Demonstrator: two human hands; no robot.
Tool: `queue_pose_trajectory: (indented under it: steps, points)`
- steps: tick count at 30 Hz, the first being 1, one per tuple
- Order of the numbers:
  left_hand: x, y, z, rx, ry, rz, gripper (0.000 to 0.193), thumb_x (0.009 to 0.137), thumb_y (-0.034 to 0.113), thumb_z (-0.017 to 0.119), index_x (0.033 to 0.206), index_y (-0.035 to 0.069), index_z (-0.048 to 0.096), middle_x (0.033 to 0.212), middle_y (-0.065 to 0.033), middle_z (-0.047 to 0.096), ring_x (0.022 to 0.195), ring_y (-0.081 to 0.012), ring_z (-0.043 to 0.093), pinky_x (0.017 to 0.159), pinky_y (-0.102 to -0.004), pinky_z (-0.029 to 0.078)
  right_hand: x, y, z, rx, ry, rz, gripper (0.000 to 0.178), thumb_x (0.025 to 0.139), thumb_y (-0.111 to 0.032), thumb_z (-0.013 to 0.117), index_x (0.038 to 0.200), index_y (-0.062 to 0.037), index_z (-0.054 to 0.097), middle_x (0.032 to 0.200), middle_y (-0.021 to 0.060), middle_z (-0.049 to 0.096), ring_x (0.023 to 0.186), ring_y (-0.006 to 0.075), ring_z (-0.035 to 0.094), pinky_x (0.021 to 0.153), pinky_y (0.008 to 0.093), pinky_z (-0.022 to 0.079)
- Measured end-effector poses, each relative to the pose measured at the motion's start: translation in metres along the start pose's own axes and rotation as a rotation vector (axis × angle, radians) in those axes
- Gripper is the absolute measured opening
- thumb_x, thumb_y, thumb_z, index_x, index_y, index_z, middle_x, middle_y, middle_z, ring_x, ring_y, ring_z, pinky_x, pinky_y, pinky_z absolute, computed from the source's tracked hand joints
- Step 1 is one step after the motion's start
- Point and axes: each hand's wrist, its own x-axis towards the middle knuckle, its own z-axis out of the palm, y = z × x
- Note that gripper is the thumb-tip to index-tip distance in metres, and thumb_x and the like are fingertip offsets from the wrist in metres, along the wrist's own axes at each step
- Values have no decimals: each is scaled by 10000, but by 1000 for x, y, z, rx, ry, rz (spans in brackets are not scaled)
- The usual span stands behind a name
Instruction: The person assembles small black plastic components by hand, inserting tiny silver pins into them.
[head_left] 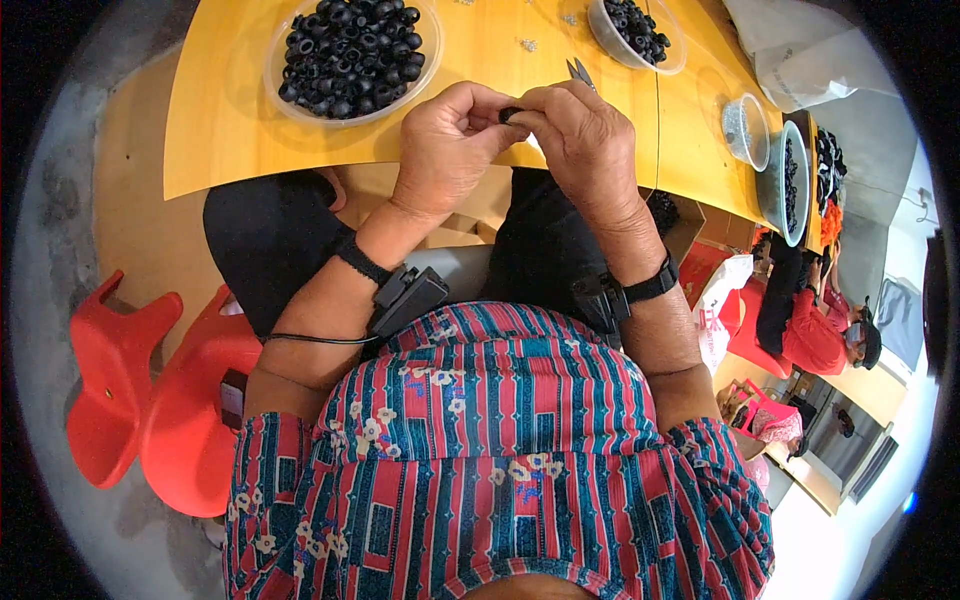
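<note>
Both my hands meet over the near edge of the yellow table (225,140). A small round black part (509,115) is pinched between the fingertips of my left hand (446,140) and my right hand (583,140); it looks like the hollow black parts in the bowl, though fingers cover most of it. To the left of my hands, a clear plastic bowl (433,68) is heaped with black hollow round parts (350,55). The pointed tips of a metal tool (580,72), perhaps scissors, show just beyond my right hand, which hides the rest.
A second bowl (600,30) of black parts stands at the far right. Small clear bits (528,45) lie on the table. Further right are a small clear tub (745,130) and a larger bowl (768,190). Red chairs (200,420) stand at left; a person in red (815,335) sits at right.
</note>
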Motion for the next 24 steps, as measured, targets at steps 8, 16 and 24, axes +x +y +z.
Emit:
queue_pose_trajectory:
  steps: [8,16,24]
  points:
    - [-1,10,-3,65,-52,-18,177,741,-24,703,898,-14,622,791,-23,629,716,-60,579,656,-198,501,-7,8,11,503,15,310,88,713,-93,709,773,-44,668,704,76,627,640,196,606,585,279,487]
    - [2,-3,-13,-42,-36,-64,152,789,-12,664,926,-38,604,868,-60,646,769,-95,615,697,-222,520,-10,8,38,727,104,376,73,738,-63,705,796,-24,682,725,47,644,639,128,597,596,251,494]
    - [14,-20,-19,0,-20,-119,183,786,9,655,947,-52,593,851,-70,639,758,-109,614,691,-232,523,-4,21,49,1231,-32,808,95,789,-68,688,834,6,648,743,52,637,622,123,595,611,235,516]
